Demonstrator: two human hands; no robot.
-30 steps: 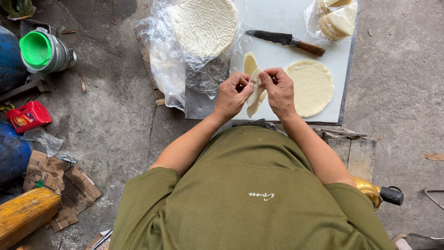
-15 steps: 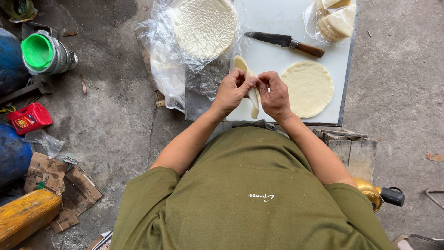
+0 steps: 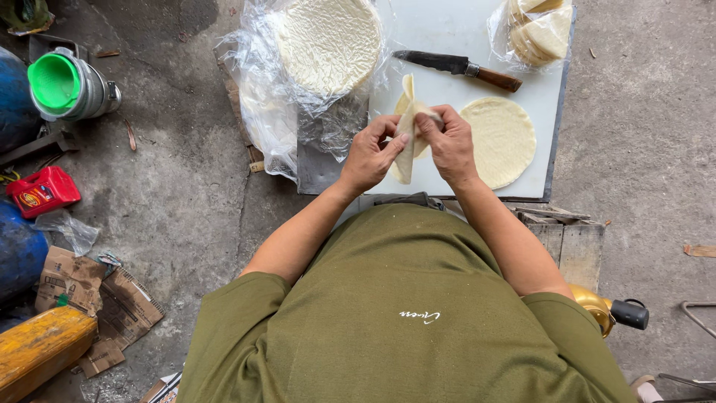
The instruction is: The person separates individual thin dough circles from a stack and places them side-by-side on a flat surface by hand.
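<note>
- Overhead, a person in an olive shirt works at a white cutting board (image 3: 455,45) set above a concrete floor.
- Left hand (image 3: 371,154) and right hand (image 3: 449,142) pinch a folded strip of pale dough wrapper (image 3: 406,138) between fingertips, held just above the board.
- One round wrapper (image 3: 501,140) lies flat on the board beside the right hand.
- Beyond it rests a wooden-handled knife (image 3: 455,67).
- At upper left, a stack of wrappers (image 3: 328,41) sits in clear plastic; folded pieces fill a bag (image 3: 541,30) at the far corner.
</note>
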